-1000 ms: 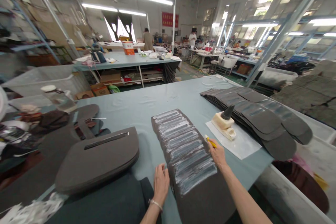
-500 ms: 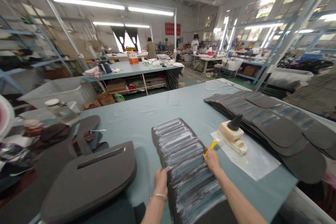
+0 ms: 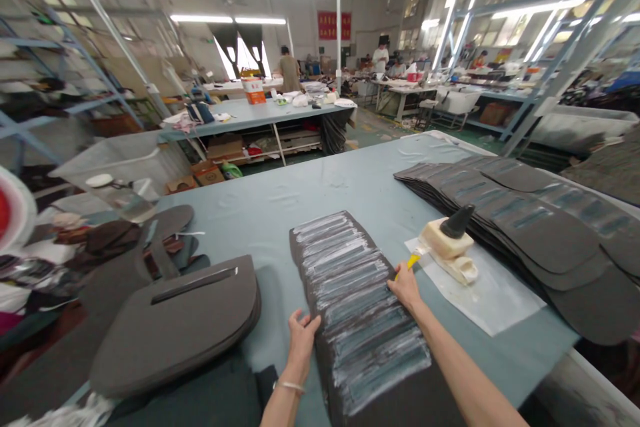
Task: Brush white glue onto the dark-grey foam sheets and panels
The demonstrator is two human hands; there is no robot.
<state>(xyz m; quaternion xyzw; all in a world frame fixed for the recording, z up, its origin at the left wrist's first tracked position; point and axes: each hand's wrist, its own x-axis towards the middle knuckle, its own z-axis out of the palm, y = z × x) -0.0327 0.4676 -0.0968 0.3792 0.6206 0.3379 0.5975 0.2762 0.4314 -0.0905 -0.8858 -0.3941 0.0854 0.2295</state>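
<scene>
A dark grey panel (image 3: pixel 345 320), with slots coated in streaky white glue, lies in front of me on a stack of overlapping pieces. My right hand (image 3: pixel 406 288) is closed around a brush with a yellow handle (image 3: pixel 413 260), above the panel's right edge. The bristles show pale against the white sheet. By the left edge of the panel is my left hand (image 3: pixel 301 339), its fingers apart and holding nothing; its thumb tip is at the edge, perhaps touching. Right of the brush stands a cream plastic container (image 3: pixel 445 240) with a black cone-shaped top (image 3: pixel 457 221).
Under the container is a white sheet (image 3: pixel 493 303). Stacked grey panels (image 3: pixel 545 220) cover the right of the blue-green table (image 3: pixel 240 193). At left lie slotted grey pieces (image 3: pixel 175 327), a clear jar (image 3: pixel 123 199) and cloth scraps. Other people work farther back.
My left hand has loosened from the panel's edge, and its fingers have spread. The right hand still grips the brush near the right edge. The camera view has shifted slightly.
</scene>
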